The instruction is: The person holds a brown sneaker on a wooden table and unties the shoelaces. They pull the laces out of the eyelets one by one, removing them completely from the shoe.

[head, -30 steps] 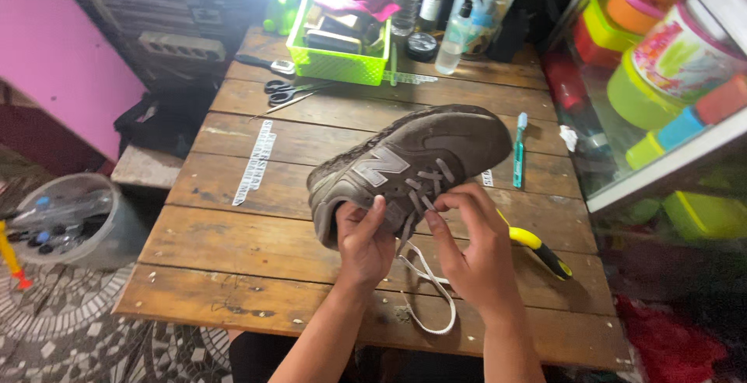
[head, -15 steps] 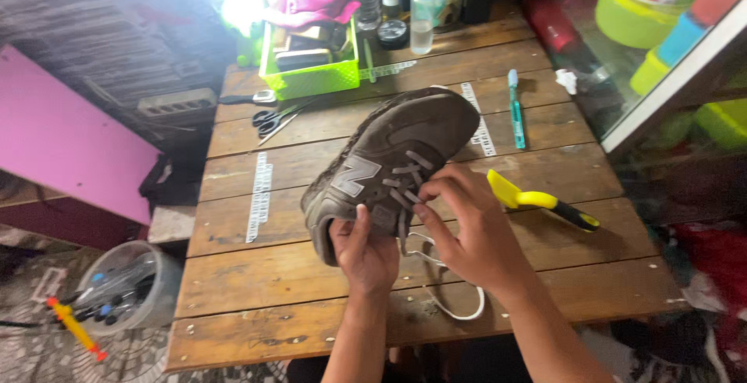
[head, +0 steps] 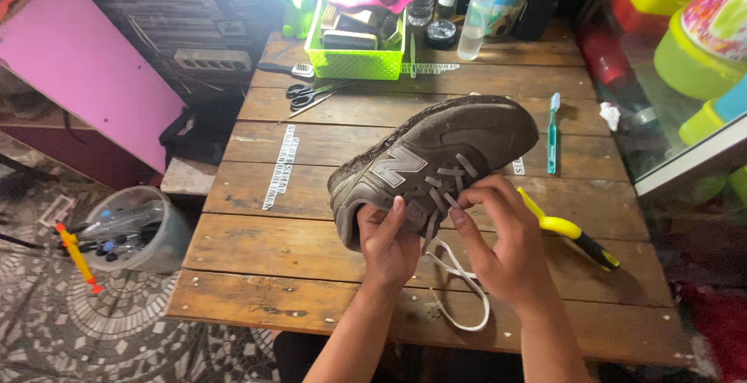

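A dirty brown sneaker is held tilted above the wooden table, toe pointing to the far right. My left hand grips its heel end from below, thumb on the side panel. My right hand pinches the lace at the eyelets near the tongue. A loose grey-white lace hangs down from the shoe and loops onto the table between my forearms.
A yellow-and-black brush lies right of my right hand. A teal toothbrush, scissors, a green basket and bottles are farther back. A clear bucket stands on the floor at left. Shelves are at right.
The view has shifted so the table sits more centred. Both hands stay on the sneaker, and the right fingers have worked along the lace at the eyelets.
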